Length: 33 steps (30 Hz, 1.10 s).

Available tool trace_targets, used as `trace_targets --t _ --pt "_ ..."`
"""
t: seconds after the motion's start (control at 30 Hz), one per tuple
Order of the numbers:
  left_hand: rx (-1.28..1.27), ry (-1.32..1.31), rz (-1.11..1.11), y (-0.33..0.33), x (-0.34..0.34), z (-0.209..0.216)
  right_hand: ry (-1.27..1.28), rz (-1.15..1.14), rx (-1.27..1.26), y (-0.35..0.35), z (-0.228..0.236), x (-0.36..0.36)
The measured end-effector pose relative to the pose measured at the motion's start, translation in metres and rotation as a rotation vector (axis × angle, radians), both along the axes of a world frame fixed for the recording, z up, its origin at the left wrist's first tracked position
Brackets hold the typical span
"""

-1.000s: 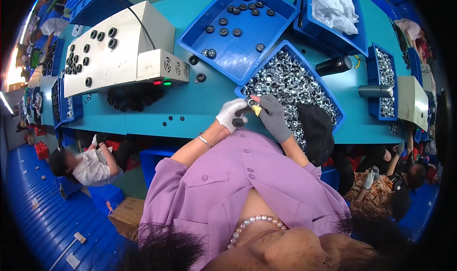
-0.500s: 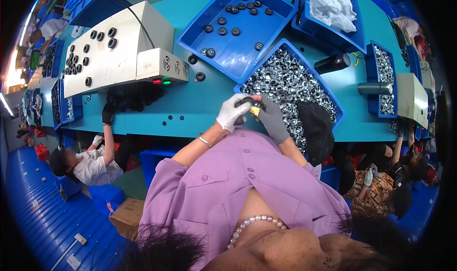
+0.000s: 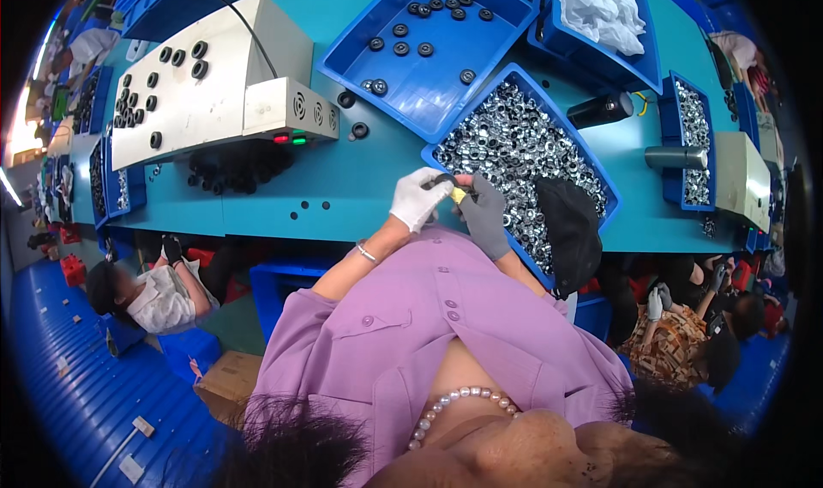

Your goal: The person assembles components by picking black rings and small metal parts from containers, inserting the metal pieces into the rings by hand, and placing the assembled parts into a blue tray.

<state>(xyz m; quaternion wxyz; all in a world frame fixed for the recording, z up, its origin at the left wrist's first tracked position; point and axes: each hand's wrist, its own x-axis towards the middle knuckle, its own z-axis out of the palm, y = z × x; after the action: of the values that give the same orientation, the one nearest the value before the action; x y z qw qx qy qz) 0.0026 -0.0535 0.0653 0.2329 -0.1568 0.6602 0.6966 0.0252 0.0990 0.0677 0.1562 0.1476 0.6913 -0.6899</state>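
1. The left hand (image 3: 417,198), in a white glove, and the right hand (image 3: 483,213), in a grey glove, meet at the near edge of the table (image 3: 360,179); together they pinch a small black ring with a yellow piece (image 3: 454,189); the fingers are closed narrow on it.
2. Just behind the hands stands the blue tray of silver nuts (image 3: 514,145), still very full; much seems left.
3. Further back, the blue tray of black rings (image 3: 429,51) holds only a few; the beige control box (image 3: 214,76) stands near the left corner.
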Motion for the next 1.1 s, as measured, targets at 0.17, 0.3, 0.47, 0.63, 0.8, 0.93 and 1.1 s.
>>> trace_targets --t 0.17,0.3,0.47,0.63,0.8,0.93,1.1 --pt "-0.059 -0.051 0.050 0.001 0.001 -0.005 0.033 0.002 0.027 -0.006 -0.001 0.001" --pt "-0.232 0.127 0.077 0.001 0.003 -0.026 -0.018 0.032 0.070 -0.011 0.005 -0.003" --pt "-0.263 0.206 0.026 -0.006 -0.003 -0.026 -0.115 -0.031 -0.103 -0.007 0.004 -0.010" --pt "0.279 -0.251 0.276 -0.017 -0.009 -0.013 -0.175 -0.135 -0.368 -0.003 -0.016 -0.017" --pt "0.628 -0.342 0.283 -0.034 -0.008 -0.021 -0.101 -0.077 -0.378 0.000 -0.011 -0.043" --pt "0.746 -0.324 0.296 -0.038 -0.010 -0.031 -0.039 -0.032 -0.365 -0.003 0.007 -0.071" --pt "0.787 -0.297 0.344 -0.049 -0.006 -0.038 0.133 -0.285 -0.122 0.017 -0.012 -0.092"
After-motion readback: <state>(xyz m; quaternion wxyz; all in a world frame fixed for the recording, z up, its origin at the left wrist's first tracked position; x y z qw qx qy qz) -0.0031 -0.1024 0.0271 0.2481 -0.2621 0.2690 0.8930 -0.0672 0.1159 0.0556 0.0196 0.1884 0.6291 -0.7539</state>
